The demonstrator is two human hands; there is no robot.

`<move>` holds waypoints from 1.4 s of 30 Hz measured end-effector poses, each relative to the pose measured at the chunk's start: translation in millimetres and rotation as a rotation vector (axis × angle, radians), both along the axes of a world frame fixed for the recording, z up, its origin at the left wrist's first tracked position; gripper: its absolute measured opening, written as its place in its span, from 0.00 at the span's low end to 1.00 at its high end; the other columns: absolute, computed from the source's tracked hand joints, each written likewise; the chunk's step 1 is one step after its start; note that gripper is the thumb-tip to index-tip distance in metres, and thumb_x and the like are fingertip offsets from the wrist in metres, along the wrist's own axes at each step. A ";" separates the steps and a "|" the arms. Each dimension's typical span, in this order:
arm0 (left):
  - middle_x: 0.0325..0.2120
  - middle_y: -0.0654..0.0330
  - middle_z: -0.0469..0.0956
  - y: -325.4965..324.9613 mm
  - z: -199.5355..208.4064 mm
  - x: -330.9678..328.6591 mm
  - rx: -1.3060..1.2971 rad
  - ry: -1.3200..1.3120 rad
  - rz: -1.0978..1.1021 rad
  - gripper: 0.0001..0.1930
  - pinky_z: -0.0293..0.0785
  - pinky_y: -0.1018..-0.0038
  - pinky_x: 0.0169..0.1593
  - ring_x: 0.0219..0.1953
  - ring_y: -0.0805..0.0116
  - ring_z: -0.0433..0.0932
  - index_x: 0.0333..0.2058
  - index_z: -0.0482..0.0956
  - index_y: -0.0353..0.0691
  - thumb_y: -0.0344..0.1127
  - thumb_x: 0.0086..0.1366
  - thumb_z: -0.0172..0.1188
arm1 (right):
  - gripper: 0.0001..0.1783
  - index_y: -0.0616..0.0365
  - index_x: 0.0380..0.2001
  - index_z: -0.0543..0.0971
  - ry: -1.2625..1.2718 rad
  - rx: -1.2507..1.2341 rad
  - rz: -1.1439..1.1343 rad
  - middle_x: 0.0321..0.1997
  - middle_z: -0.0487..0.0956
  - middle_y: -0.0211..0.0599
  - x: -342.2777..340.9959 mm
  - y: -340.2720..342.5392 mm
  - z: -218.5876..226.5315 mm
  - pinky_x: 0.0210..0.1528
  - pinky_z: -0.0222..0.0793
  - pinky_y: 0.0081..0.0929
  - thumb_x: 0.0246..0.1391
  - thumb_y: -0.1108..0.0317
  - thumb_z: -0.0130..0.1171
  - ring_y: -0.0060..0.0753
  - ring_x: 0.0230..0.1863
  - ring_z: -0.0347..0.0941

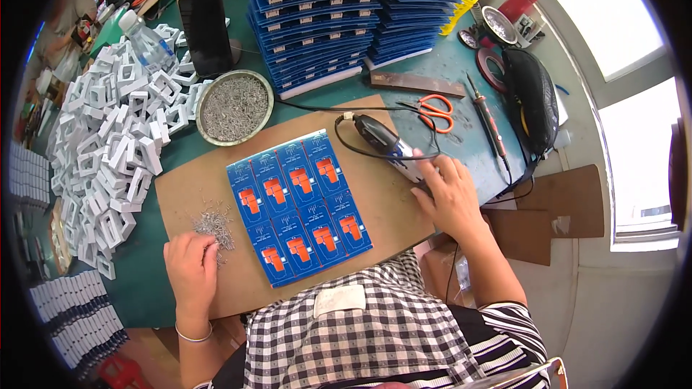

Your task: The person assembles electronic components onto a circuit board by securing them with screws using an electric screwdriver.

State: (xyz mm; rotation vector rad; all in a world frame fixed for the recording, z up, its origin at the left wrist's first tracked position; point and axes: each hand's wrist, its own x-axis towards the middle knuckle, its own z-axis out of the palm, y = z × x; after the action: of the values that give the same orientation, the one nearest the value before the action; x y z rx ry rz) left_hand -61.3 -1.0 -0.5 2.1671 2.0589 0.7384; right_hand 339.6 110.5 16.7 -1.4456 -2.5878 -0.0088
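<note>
Blue board [311,205] lay on brown mat [400,220], two o'clock from left hand [191,263], nine o'clock from right hand [452,196]. Left fingers bunched at metal bits [215,225], one o'clock; whether pinching any, couldn't tell. Right fingertips touched corded tool [382,140], ten o'clock; grip unclear.
</note>
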 end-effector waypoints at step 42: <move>0.28 0.65 0.77 -3.8 10.7 12.7 -0.016 -0.052 0.011 0.05 0.63 0.66 0.42 0.34 0.62 0.74 0.30 0.79 0.45 0.30 0.53 0.64 | 0.44 0.60 0.67 0.52 2.365 -1.152 0.619 0.41 0.67 0.40 -56.0 20.3 3.3 0.28 0.69 0.32 0.56 0.57 0.62 0.34 0.27 0.73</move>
State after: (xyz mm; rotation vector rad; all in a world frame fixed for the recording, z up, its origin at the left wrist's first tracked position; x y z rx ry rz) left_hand -48.6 -4.8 10.2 2.1063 2.0465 0.7688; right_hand 283.6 130.8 20.0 0.1159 -0.5266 1.8754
